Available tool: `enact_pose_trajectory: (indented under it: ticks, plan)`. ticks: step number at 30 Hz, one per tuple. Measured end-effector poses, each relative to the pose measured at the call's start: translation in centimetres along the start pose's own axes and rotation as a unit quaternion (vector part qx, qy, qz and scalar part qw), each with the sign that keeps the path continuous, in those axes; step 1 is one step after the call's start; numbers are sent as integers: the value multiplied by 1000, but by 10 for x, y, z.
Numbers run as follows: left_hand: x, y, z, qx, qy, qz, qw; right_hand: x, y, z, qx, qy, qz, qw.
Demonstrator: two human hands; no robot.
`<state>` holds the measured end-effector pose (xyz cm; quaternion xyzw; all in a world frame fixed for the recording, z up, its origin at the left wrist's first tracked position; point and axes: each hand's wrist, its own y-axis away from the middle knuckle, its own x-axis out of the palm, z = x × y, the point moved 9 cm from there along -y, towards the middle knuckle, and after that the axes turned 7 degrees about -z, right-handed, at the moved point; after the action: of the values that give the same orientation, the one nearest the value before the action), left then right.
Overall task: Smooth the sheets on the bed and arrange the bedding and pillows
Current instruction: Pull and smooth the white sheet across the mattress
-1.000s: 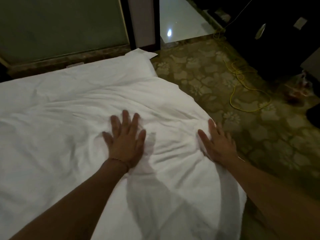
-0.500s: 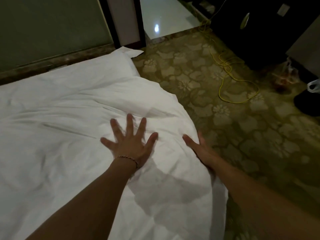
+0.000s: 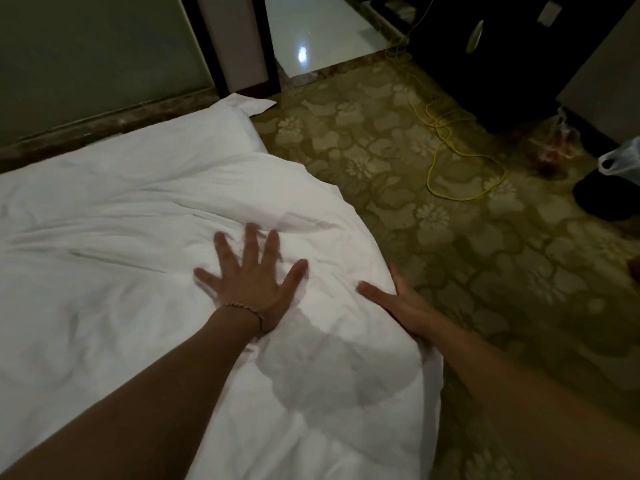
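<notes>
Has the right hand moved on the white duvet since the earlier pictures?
Yes. The right hand has slid from the top of the white duvet out to its edge beside the patterned carpet.

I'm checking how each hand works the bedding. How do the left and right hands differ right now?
The left hand lies palm-down with fingers spread wide on top of the duvet; the right hand keeps its fingers together along the duvet's edge. The left wrist wears a bracelet; the right wrist shows none. Both press the duvet with straight fingers.
</notes>
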<state>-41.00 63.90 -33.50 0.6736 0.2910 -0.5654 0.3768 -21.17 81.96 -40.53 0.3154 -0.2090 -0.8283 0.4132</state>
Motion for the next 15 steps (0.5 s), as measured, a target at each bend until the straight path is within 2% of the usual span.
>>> enact_pose_trajectory:
  ticks: [8, 15]
  plan:
    - [2, -30, -109, 164, -36, 38, 985, -14, 18, -21, 34, 1, 7, 999]
    - [14, -57, -178, 340, -148, 77, 926, -11, 31, -30, 76, -94, 66, 991]
